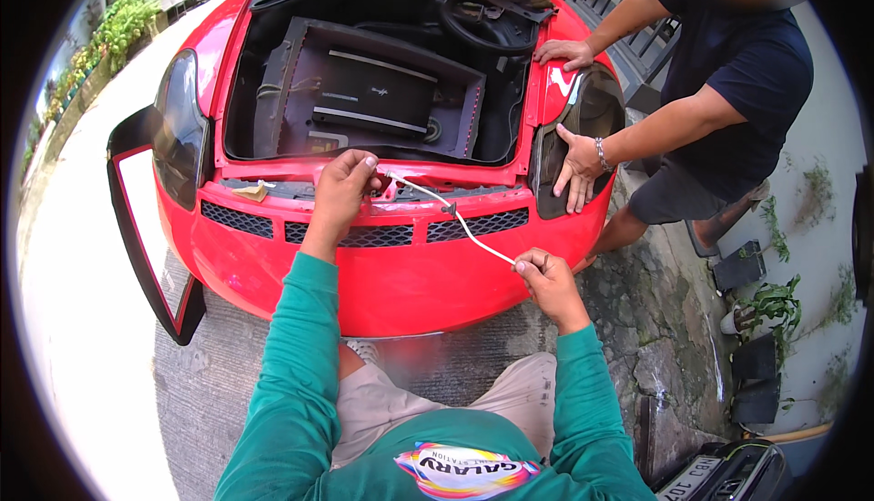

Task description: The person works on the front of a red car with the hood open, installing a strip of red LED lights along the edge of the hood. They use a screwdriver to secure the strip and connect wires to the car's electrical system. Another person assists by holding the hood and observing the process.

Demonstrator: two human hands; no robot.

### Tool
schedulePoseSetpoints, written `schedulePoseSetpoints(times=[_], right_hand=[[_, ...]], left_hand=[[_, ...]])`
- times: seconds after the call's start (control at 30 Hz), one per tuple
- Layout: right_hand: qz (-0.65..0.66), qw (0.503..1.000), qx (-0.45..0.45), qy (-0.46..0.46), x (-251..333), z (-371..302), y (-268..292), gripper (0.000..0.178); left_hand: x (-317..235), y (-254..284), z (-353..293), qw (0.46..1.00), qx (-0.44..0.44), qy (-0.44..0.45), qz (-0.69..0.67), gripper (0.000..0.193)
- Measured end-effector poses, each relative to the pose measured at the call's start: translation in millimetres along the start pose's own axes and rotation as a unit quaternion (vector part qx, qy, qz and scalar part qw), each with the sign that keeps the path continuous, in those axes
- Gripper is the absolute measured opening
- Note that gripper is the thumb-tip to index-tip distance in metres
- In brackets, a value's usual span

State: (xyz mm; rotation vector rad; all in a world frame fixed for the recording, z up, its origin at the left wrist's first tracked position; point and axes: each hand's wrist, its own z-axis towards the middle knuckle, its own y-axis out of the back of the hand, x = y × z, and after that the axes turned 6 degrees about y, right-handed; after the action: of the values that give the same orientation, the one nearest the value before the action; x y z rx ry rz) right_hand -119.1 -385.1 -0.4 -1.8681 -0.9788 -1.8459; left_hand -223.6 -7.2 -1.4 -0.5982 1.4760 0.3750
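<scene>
A thin white cable (475, 239) curves over the front of a red car (428, 291), with a small dark clip (449, 209) partway along it. My right hand (552, 290) is closed in a pinch on its near right end, in front of the bumper. Above the grille (350, 234), my left hand (342, 196) is also closed, thumb against fingers, right beside the cable's far end. What those left fingertips pinch is too small to make out. A bit of tan material (251, 192) lies on the front ledge, left of my left hand.
Inside the open front compartment sit a black amplifier box (375, 93) and a steering wheel (489, 23). Another person (728, 91) leans at the right, both hands on the car. A black-framed panel (155, 228) stands against the left side. Potted plants (769, 310) line the right wall.
</scene>
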Motion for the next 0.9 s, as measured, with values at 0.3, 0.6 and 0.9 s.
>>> schedulePoseSetpoints(times=[0.3, 0.6, 0.9], right_hand=[[0.024, 0.998, -0.046, 0.038, -12.7, 4.4, -5.6, 0.013], [0.037, 0.996, -0.075, 0.034, -15.6, 3.2, -0.5, 0.012], [-0.115, 0.977, -0.120, 0.134, -12.8, 33.1, 2.2, 0.015]], left_hand=[[-6.8, -13.9, -5.5, 0.999, 0.023, 0.010, -0.031, 0.016], [-3.0, -6.0, -3.7, 0.998, 0.033, 0.032, -0.045, 0.016], [19.9, 3.4, 8.1, 0.958, -0.068, -0.100, 0.259, 0.019]])
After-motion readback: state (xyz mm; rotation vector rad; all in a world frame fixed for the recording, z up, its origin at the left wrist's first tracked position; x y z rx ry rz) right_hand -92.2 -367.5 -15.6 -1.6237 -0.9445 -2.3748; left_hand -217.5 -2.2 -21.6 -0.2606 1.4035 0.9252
